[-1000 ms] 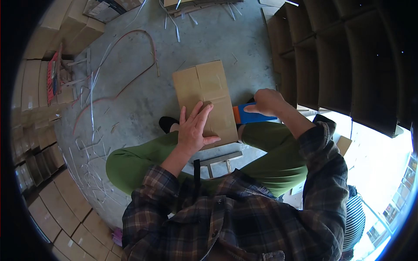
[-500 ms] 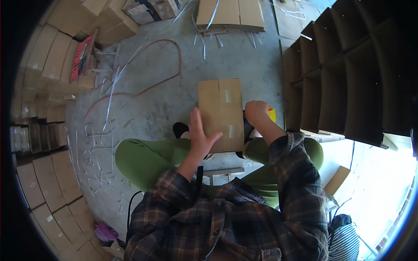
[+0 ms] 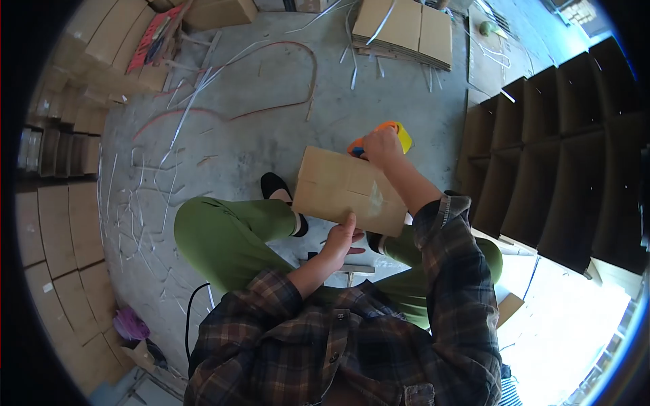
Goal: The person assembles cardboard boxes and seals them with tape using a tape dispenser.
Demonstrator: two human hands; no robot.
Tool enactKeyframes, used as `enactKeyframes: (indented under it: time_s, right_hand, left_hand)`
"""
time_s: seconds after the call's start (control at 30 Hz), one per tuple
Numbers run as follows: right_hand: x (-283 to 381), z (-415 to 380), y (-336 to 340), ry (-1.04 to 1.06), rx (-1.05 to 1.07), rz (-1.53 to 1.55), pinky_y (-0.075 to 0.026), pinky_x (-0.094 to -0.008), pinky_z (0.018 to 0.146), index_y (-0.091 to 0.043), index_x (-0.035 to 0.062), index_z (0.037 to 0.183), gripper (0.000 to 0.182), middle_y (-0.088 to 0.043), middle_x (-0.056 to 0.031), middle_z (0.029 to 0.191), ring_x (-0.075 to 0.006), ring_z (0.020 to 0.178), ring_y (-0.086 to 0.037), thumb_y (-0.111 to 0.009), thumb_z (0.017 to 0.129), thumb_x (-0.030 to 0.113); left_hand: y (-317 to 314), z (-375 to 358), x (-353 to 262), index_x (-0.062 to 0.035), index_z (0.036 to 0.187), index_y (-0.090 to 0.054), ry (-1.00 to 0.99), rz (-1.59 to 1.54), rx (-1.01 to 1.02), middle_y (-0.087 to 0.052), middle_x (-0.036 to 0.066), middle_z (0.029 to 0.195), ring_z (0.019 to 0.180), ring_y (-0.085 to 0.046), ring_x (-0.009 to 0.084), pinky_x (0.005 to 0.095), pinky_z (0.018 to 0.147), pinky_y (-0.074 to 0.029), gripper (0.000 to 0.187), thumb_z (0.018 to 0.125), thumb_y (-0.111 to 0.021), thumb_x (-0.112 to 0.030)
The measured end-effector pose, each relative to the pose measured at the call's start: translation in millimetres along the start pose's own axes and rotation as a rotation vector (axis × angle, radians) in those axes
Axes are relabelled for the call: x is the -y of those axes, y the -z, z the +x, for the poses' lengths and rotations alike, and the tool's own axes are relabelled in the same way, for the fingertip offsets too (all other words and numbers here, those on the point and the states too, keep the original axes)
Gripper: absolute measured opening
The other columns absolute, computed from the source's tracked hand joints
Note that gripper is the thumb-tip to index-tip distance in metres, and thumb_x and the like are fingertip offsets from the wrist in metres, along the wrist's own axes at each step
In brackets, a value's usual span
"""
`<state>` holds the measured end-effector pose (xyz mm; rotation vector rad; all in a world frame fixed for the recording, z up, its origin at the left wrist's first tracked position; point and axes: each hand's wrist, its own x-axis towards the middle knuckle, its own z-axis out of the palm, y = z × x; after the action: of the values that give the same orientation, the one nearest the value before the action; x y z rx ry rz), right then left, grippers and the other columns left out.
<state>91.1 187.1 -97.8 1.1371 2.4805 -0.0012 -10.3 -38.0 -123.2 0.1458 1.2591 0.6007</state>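
Note:
A small cardboard box [image 3: 342, 186] is tilted between my knees, a shiny strip of clear tape on its top near the right side. My left hand [image 3: 338, 245] grips its near edge, thumb on the top and fingers beneath. At the box's far edge, my right hand [image 3: 384, 146] is closed around a tape dispenser [image 3: 404, 137] with yellow, orange and blue parts. The hand itself covers much of the dispenser.
Flattened cardboard [image 3: 399, 30] is stacked on the floor ahead. To the right stands a rack of open cardboard compartments [image 3: 518, 169]; stacked boxes [image 3: 61, 223] line the left. White straps [image 3: 145, 210] and a reddish hose [image 3: 315, 74] lie on the concrete. A small stool [image 3: 357, 268] is below me.
The box has turned and tilted. My left hand has gone from its left side to its near edge. My right hand has moved the dispenser forward to the far edge. The view has shifted.

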Motion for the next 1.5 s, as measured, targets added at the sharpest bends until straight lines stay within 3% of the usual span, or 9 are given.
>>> enactKeyframes:
  time_s: [0.1, 0.27, 0.47, 0.57, 0.8, 1.0, 1.1, 1.27, 1.5]
  right_hand:
    - [2.7, 2.8, 7.2, -0.028, 0.016, -0.049, -0.044, -0.0344, 0.059, -0.073, 0.0197, 0.082, 0.018, -0.072, 0.0, 0.084, -0.0182, 0.077, -0.069, -0.067, 0.079, 0.036]
    - [-52.3, -56.8, 33.2, -0.262, -0.236, 0.243, -0.048, -0.0391, 0.059, -0.068, 0.0064, 0.076, 0.042, -0.067, -0.0096, 0.072, -0.0264, 0.069, -0.067, -0.071, 0.076, 0.049]
    - [-45.6, -144.9, 82.6, -0.389, -0.123, 1.027, -0.045, -0.0307, 0.056, -0.064, -0.0027, 0.08, 0.045, -0.057, -0.0097, 0.064, -0.0128, 0.062, -0.057, -0.072, 0.08, 0.042]
    - [-21.8, -162.0, 77.8, -0.337, -0.063, 1.305, -0.044, -0.0271, 0.059, -0.066, -0.0017, 0.082, 0.043, -0.056, -0.0038, 0.068, -0.0105, 0.065, -0.053, -0.074, 0.082, 0.04]
    - [-4.0, -158.5, 71.3, -0.308, -0.002, 1.184, -0.047, -0.029, 0.061, -0.068, -0.0029, 0.09, 0.045, -0.061, -0.0074, 0.069, -0.0125, 0.065, -0.057, -0.074, 0.081, 0.04]
    - [-6.3, -151.8, 67.7, -0.309, 0.099, 1.374, -0.047, -0.0275, 0.061, -0.067, -0.0034, 0.09, 0.046, -0.06, -0.0054, 0.069, -0.0107, 0.067, -0.056, -0.074, 0.081, 0.042]
    - [-2.8, -148.1, 71.3, -0.326, 0.106, 1.322, -0.047, -0.0282, 0.06, -0.067, -0.003, 0.089, 0.046, -0.06, -0.0066, 0.069, -0.0116, 0.065, -0.056, -0.074, 0.081, 0.042]
    - [10.2, -140.7, 81.0, -0.302, 0.133, 1.227, -0.044, -0.0261, 0.058, -0.066, -0.0025, 0.087, 0.042, -0.057, -0.003, 0.069, -0.0091, 0.064, -0.052, -0.074, 0.083, 0.039]
    - [14.0, -127.6, 90.9, -0.333, 0.2, 1.083, -0.046, -0.028, 0.058, -0.068, -0.0028, 0.087, 0.041, -0.058, -0.0052, 0.066, -0.0109, 0.062, -0.054, -0.072, 0.084, 0.038]
  left_hand:
    - [4.2, -3.9, -8.8, 0.0007, 0.121, -0.053, 0.036, 0.047, 0.066, -0.06, 0.016, 0.12, 0.114, -0.058, 0.0275, 0.0454, 0.074, -0.057, 0.079, 0.088, -0.044, -0.07]
    - [15.4, -21.7, -38.8, 0.0025, 0.124, -0.052, 0.224, 0.245, 0.347, -0.067, 0.016, 0.107, 0.1, -0.066, 0.0238, 0.0411, 0.069, -0.057, 0.073, 0.093, -0.042, -0.063]
    - [18.9, -21.4, -83.0, 0.0039, 0.13, -0.048, -0.413, -0.147, 0.159, -0.062, 0.016, 0.118, 0.108, -0.061, 0.0228, 0.0412, 0.086, -0.052, 0.063, 0.099, -0.039, -0.05]
    - [10.0, -31.6, -101.0, 0.0034, 0.131, -0.047, -0.339, -0.225, 0.133, -0.059, 0.016, 0.122, 0.111, -0.058, 0.0222, 0.0419, 0.091, -0.049, 0.063, 0.099, -0.04, -0.051]
    - [13.3, -33.8, -85.5, -0.0012, 0.119, -0.057, -0.44, -0.136, 0.135, -0.063, 0.012, 0.113, 0.107, -0.059, 0.0218, 0.0402, 0.087, -0.05, 0.06, 0.097, -0.043, -0.055]
    - [22.9, -21.1, -89.3, -0.0036, 0.105, -0.064, -0.114, -0.567, 0.285, -0.065, 0.01, 0.104, 0.095, -0.063, 0.0185, 0.0394, 0.084, -0.049, 0.045, 0.095, -0.054, -0.046]
    - [18.0, -18.1, -85.0, -0.0026, 0.106, -0.065, -0.265, -0.382, 0.185, -0.068, 0.007, 0.101, 0.096, -0.065, 0.0169, 0.0387, 0.084, -0.052, 0.036, 0.095, -0.058, -0.036]
    - [26.6, -23.0, -93.8, -0.0053, 0.095, -0.068, -0.488, -0.168, -0.22, -0.068, 0.004, 0.082, 0.07, -0.064, 0.0098, 0.0235, 0.057, -0.05, 0.015, 0.091, -0.063, -0.018]
    - [115.2, 13.4, -120.0, -0.0056, 0.08, -0.066, -0.706, -0.123, -0.625, -0.058, -0.002, 0.067, 0.058, -0.051, 0.0055, 0.0213, 0.052, -0.041, 0.015, 0.09, -0.065, -0.017]
